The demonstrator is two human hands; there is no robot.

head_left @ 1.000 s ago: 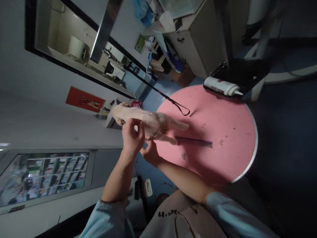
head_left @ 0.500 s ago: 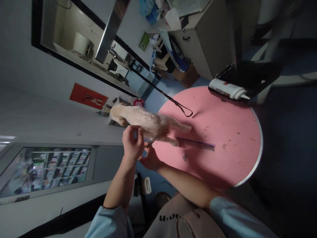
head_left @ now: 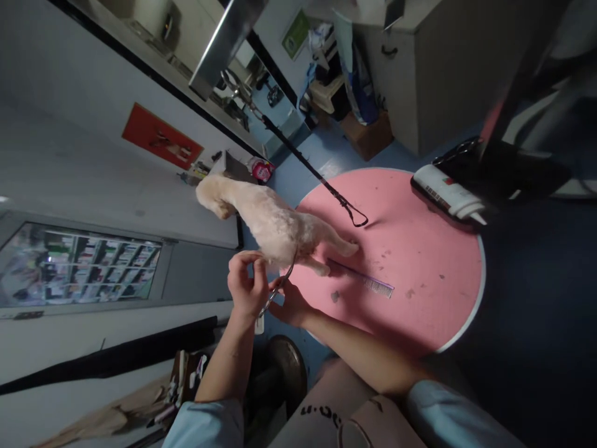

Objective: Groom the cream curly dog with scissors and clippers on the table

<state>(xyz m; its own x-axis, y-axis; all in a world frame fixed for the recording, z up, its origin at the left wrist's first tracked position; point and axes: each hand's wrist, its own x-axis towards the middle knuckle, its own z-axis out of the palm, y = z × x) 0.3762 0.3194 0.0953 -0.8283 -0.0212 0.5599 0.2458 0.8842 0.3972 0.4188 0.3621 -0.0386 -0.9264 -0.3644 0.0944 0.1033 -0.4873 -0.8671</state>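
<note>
A cream-coated dog (head_left: 275,227) stands on a round pink table (head_left: 433,261), its head turned away. My left hand (head_left: 247,283) is closed in a pinch, its fingertips against the dog's coat; what lies between them is hidden. Close beside it, my right hand (head_left: 289,303) is closed on a pair of curved scissors (head_left: 287,274), with the blades at the dog's hind end. A metal comb with a purple spine (head_left: 368,281) lies on the table by the dog's paw. Small tufts of clipped hair (head_left: 334,297) are scattered about.
A black grooming loop (head_left: 345,202) hangs from a metal arm (head_left: 228,46) over the table. At the table's far edge a white nozzle bottle (head_left: 448,194) lies in a black holder. A round stool (head_left: 291,361) stands below my arms.
The view has shifted, so the table and comb appear at a different angle. The scissors show more fully beside my left hand. Both hands stay close to the dog's hind end.
</note>
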